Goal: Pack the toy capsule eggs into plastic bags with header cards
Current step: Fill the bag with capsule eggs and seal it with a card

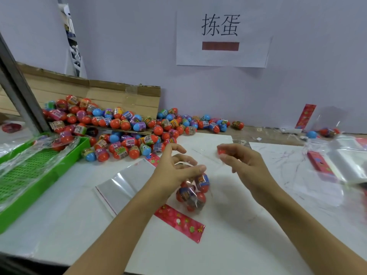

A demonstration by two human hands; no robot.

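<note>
My left hand (176,171) pinches the mouth of a clear plastic bag (193,192) holding several capsule eggs, keeping it gathered above the tabletop (228,235). My right hand (240,163) pinches something small and red, probably for closing it.

Eggs (127,124): glossy smooth plastic, printed film bands. Bags (119,187): clear shiny film, creased. Header card (179,222): glossy red printed paper. Tray (29,171): matt green plastic, ribbed mesh floor. Box flap (111,96): rough brown cardboard, torn edges. Table (228,235): smooth white, scuffed. Wall sign (222,36): matt white paper.
</note>
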